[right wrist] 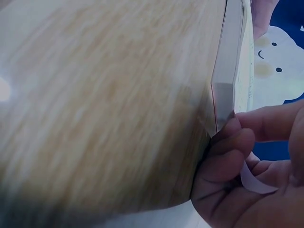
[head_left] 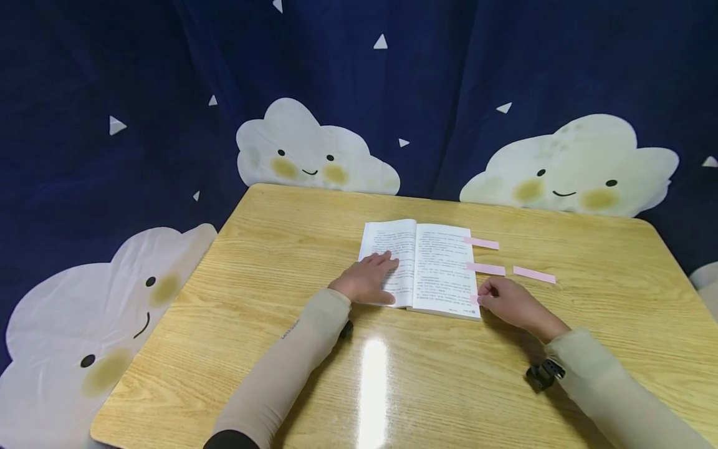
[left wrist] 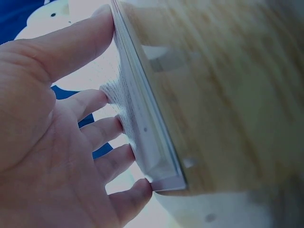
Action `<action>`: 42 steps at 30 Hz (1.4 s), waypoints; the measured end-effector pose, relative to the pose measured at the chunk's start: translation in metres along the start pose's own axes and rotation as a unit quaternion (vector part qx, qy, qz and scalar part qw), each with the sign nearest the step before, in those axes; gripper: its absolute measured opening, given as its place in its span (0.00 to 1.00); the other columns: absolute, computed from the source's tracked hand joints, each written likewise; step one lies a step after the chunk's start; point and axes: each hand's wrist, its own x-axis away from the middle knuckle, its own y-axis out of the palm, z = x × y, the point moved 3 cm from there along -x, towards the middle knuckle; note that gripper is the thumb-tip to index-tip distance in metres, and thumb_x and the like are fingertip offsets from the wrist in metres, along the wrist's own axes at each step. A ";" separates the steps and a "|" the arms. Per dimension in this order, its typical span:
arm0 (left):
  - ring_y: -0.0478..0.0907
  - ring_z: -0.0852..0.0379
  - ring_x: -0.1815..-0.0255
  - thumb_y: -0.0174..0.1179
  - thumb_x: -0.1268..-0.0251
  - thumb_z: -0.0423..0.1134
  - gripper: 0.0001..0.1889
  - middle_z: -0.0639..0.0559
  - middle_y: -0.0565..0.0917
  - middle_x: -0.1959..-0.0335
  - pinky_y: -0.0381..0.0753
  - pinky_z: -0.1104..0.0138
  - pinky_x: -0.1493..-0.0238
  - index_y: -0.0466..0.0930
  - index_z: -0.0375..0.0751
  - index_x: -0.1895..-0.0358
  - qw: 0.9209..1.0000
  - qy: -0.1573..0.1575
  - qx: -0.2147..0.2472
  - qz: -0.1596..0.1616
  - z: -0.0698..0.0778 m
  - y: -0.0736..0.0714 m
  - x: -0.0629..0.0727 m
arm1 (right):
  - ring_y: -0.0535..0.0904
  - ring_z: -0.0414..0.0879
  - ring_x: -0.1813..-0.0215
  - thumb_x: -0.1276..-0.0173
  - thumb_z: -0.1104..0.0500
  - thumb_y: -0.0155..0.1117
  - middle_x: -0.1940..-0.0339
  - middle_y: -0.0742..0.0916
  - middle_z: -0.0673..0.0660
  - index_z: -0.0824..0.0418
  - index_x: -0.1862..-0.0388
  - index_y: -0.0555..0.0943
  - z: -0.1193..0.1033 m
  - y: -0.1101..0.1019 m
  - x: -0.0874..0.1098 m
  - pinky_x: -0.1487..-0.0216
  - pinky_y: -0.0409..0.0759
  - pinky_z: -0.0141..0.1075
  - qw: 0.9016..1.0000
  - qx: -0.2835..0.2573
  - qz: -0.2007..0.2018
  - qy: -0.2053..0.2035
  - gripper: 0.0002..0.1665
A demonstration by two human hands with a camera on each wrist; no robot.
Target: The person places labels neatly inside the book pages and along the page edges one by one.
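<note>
An open book point(head_left: 443, 268) with printed pages lies on the wooden table. My left hand point(head_left: 367, 279) rests on its left page, fingers spread; in the left wrist view, the fingertips point(left wrist: 135, 154) touch the page. At the lower right edge of the right page, my right hand point(head_left: 512, 304) pinches a pink sticky strip point(head_left: 474, 300). One end lies on the page; the other curls inside the fingers as a pale strip point(right wrist: 254, 183) in the right wrist view. Two more pink strips, an upper one point(head_left: 482, 243) and a middle one point(head_left: 487, 269), stick out from the page's right edge.
Right of the middle strip, a separate pink strip point(head_left: 535, 274) lies on the table point(head_left: 263, 249). Behind the table hangs a dark blue curtain point(head_left: 336, 62) with white clouds and triangles. A dark wrist device point(head_left: 544, 374) sits under the right forearm.
</note>
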 end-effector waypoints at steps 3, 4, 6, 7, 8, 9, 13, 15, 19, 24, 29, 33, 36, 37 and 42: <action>0.44 0.48 0.16 0.61 0.34 0.55 0.44 0.53 0.46 0.16 0.51 0.53 0.18 0.50 0.55 0.20 1.000 0.001 -0.004 -0.001 0.000 -0.001 0.000 | 0.69 0.44 0.70 0.30 0.60 0.60 0.73 0.77 0.53 0.64 0.65 0.78 -0.001 -0.001 -0.001 0.69 0.66 0.35 1.000 0.010 0.002 0.005 0.07; 0.44 0.48 0.16 0.61 0.34 0.55 0.44 0.53 0.46 0.16 0.51 0.53 0.18 0.49 0.55 0.20 1.000 0.001 -0.005 -0.001 0.000 -0.002 -0.001 | 0.69 0.44 0.71 0.30 0.60 0.60 0.73 0.77 0.53 0.64 0.66 0.77 -0.001 -0.001 -0.002 0.69 0.66 0.34 1.000 0.013 0.002 0.008 0.08; 0.44 0.48 0.16 0.61 0.34 0.56 0.44 0.53 0.45 0.16 0.51 0.52 0.18 0.49 0.55 0.19 1.000 0.001 -0.006 -0.001 0.001 -0.003 -0.001 | 0.69 0.44 0.71 0.30 0.59 0.60 0.74 0.77 0.53 0.63 0.68 0.77 -0.002 -0.002 -0.003 0.70 0.66 0.34 1.000 0.019 -0.001 0.013 0.08; 0.44 0.48 0.16 0.61 0.34 0.56 0.44 0.53 0.45 0.16 0.51 0.52 0.18 0.49 0.55 0.19 1.000 0.001 -0.007 -0.001 0.000 -0.003 -0.001 | 0.69 0.44 0.71 0.30 0.59 0.60 0.74 0.77 0.53 0.63 0.68 0.76 -0.003 -0.003 -0.003 0.70 0.66 0.34 1.000 0.023 -0.002 0.016 0.08; 0.44 0.48 0.16 0.61 0.34 0.56 0.44 0.53 0.45 0.16 0.51 0.52 0.18 0.49 0.55 0.19 1.000 0.001 -0.006 -0.001 0.001 -0.003 -0.001 | 0.69 0.44 0.72 0.31 0.59 0.60 0.74 0.78 0.52 0.62 0.69 0.76 -0.003 -0.004 -0.004 0.70 0.66 0.34 0.999 0.027 -0.004 0.018 0.09; 0.43 0.48 0.16 0.61 0.34 0.56 0.44 0.53 0.45 0.16 0.51 0.52 0.18 0.49 0.55 0.19 1.000 0.000 -0.005 -0.002 0.001 -0.004 -0.001 | 0.70 0.44 0.72 0.31 0.58 0.61 0.74 0.78 0.52 0.62 0.69 0.76 -0.004 -0.005 -0.004 0.71 0.66 0.34 0.999 0.031 -0.005 0.020 0.09; 0.43 0.48 0.16 0.61 0.34 0.56 0.44 0.53 0.44 0.16 0.50 0.53 0.17 0.49 0.55 0.19 1.000 -0.002 -0.004 -0.003 0.001 -0.004 -0.002 | 0.70 0.43 0.74 0.32 0.54 0.63 0.76 0.80 0.51 0.60 0.70 0.77 -0.007 -0.008 -0.003 0.71 0.66 0.34 0.998 0.063 0.004 0.020 0.11; 0.43 0.48 0.16 0.61 0.34 0.56 0.44 0.53 0.44 0.16 0.50 0.53 0.17 0.49 0.55 0.19 1.000 -0.003 -0.004 -0.003 0.001 -0.004 -0.002 | 0.70 0.43 0.75 0.33 0.53 0.65 0.78 0.80 0.50 0.59 0.71 0.77 -0.009 -0.010 -0.001 0.72 0.65 0.34 0.996 0.089 0.021 0.015 0.12; 0.43 0.48 0.15 0.62 0.34 0.55 0.44 0.54 0.45 0.16 0.50 0.52 0.17 0.49 0.55 0.19 1.000 -0.001 -0.002 -0.006 0.002 -0.003 -0.003 | 0.71 0.43 0.73 0.37 0.56 0.69 0.77 0.81 0.50 0.58 0.72 0.81 -0.013 -0.011 0.005 0.69 0.68 0.36 0.983 0.155 0.081 -0.046 0.08; 0.43 0.48 0.15 0.62 0.34 0.55 0.44 0.54 0.45 0.16 0.50 0.52 0.17 0.49 0.55 0.19 1.000 0.001 0.000 -0.007 0.004 -0.002 -0.004 | 0.74 0.47 0.68 0.43 0.66 0.72 0.72 0.84 0.53 0.59 0.71 0.87 -0.021 -0.003 0.017 0.62 0.75 0.43 0.945 0.229 0.155 -0.175 0.03; 0.43 0.47 0.16 0.62 0.34 0.55 0.44 0.53 0.44 0.16 0.50 0.52 0.18 0.49 0.55 0.19 1.000 0.001 0.003 -0.005 0.005 -0.004 -0.003 | 0.75 0.50 0.66 0.44 0.70 0.70 0.72 0.83 0.55 0.60 0.68 0.90 -0.029 0.001 0.024 0.64 0.77 0.44 0.923 0.267 0.175 -0.217 0.08; 0.43 0.47 0.16 0.62 0.34 0.55 0.44 0.53 0.44 0.16 0.51 0.52 0.18 0.49 0.55 0.19 1.000 0.001 0.009 -0.004 0.003 -0.004 -0.002 | 0.76 0.52 0.65 0.41 0.70 0.68 0.70 0.83 0.55 0.60 0.64 0.91 -0.033 0.001 0.027 0.69 0.76 0.43 0.926 0.287 0.148 -0.198 0.11; 0.44 0.47 0.16 0.62 0.34 0.55 0.44 0.53 0.45 0.16 0.51 0.52 0.18 0.50 0.54 0.20 1.000 0.006 0.006 -0.003 0.002 -0.001 -0.003 | 0.75 0.52 0.65 0.41 0.71 0.66 0.69 0.83 0.55 0.58 0.60 0.91 -0.033 0.003 0.031 0.73 0.72 0.41 0.925 0.303 0.134 -0.184 0.15; 0.44 0.47 0.16 0.62 0.34 0.55 0.44 0.53 0.45 0.16 0.52 0.51 0.18 0.50 0.54 0.20 1.000 0.007 0.004 -0.002 0.001 -0.001 -0.002 | 0.74 0.52 0.65 0.41 0.71 0.67 0.70 0.83 0.55 0.57 0.59 0.91 -0.033 0.004 0.032 0.73 0.71 0.40 0.924 0.308 0.132 -0.186 0.16; 0.45 0.47 0.16 0.63 0.35 0.55 0.44 0.53 0.46 0.16 0.53 0.51 0.18 0.51 0.54 0.20 1.000 0.006 0.002 0.005 0.000 0.001 -0.002 | 0.70 0.49 0.68 0.42 0.70 0.68 0.72 0.82 0.54 0.58 0.55 0.90 -0.032 0.009 0.035 0.72 0.68 0.37 0.915 0.326 0.134 -0.198 0.16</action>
